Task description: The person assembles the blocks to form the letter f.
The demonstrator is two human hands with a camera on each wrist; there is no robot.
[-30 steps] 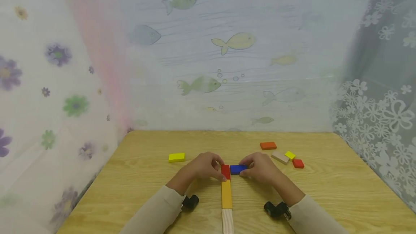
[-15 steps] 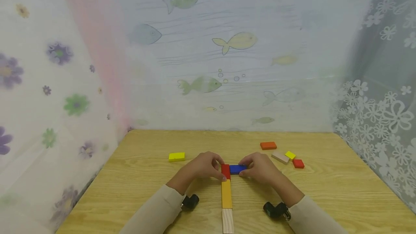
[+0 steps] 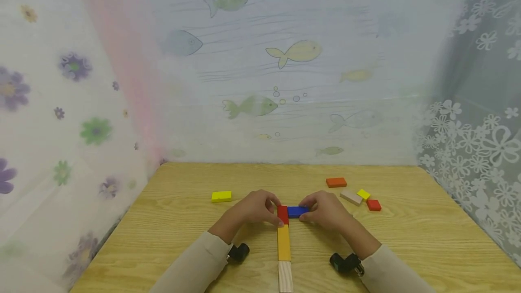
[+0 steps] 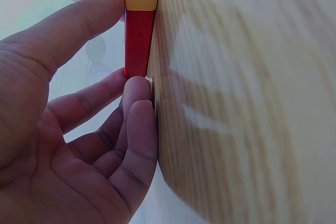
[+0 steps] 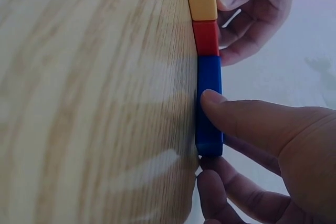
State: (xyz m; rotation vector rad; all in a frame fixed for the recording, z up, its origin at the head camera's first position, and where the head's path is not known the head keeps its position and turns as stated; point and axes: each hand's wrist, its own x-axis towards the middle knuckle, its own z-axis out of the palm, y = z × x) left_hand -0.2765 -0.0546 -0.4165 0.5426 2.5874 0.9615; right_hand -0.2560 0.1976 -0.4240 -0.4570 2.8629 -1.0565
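Observation:
On the table, a red block (image 3: 282,215) lies in line with a yellow-orange block (image 3: 283,243), and a plain wooden block (image 3: 285,277) continues that row toward the person. My left hand (image 3: 256,208) holds the red block, its thumb at the seam with the yellow-orange one and a fingertip at the far end. To the right, a blue block (image 3: 298,212) lies crosswise, its end against the red block's side. My right hand (image 3: 325,211) pinches it, with the thumb (image 5: 231,111) on its near side. The other right fingers curl behind the block in the right wrist view.
A yellow block (image 3: 221,196) lies left of the left hand. Beyond the right hand are an orange block (image 3: 336,182), a plain wooden block (image 3: 351,197), a small yellow block (image 3: 363,194) and a small red block (image 3: 373,205). A fish-patterned curtain (image 3: 244,71) hangs behind the table.
The blue block has shifted slightly left, closing a thin gap to the red block, with the right hand still on it. The left hand has stayed in place.

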